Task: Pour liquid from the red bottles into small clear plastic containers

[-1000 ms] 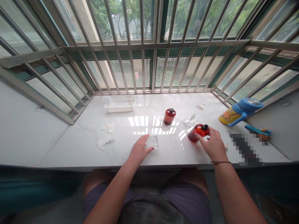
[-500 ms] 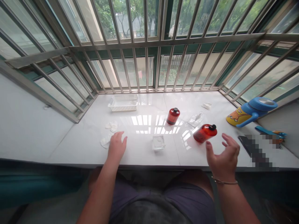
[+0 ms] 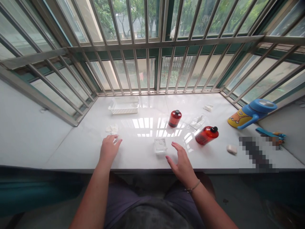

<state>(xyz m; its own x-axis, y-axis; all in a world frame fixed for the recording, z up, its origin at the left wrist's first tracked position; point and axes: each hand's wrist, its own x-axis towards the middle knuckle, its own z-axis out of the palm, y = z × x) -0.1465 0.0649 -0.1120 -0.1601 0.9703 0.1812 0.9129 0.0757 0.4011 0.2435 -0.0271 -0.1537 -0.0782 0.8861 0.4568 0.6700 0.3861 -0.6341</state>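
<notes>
My left hand (image 3: 109,149) is over the white tabletop at the left, its fingers bent and the thumb a little apart. Just beyond its fingertips lies a crumpled white tissue (image 3: 111,128). A second tissue, seen before, is now mostly hidden by this hand; I cannot tell if they touch. My right hand (image 3: 182,163) hovers near the front edge with thumb and fingers spread and nothing between them. Left of it stands a small clear square container (image 3: 160,146), close to the thumb but apart from it.
Two red bottles with black caps, one farther back (image 3: 175,119) and one nearer (image 3: 206,135), stand right of centre beside a clear plastic packet (image 3: 197,121). A white basket (image 3: 125,105) sits at the back. Rightward are a whitish block (image 3: 232,149) and a blue-yellow flask (image 3: 250,114).
My right hand has moved left from beside the nearer red bottle to beside the clear container, uncovering the whitish block. My left hand has shifted slightly left, over the nearer tissue.
</notes>
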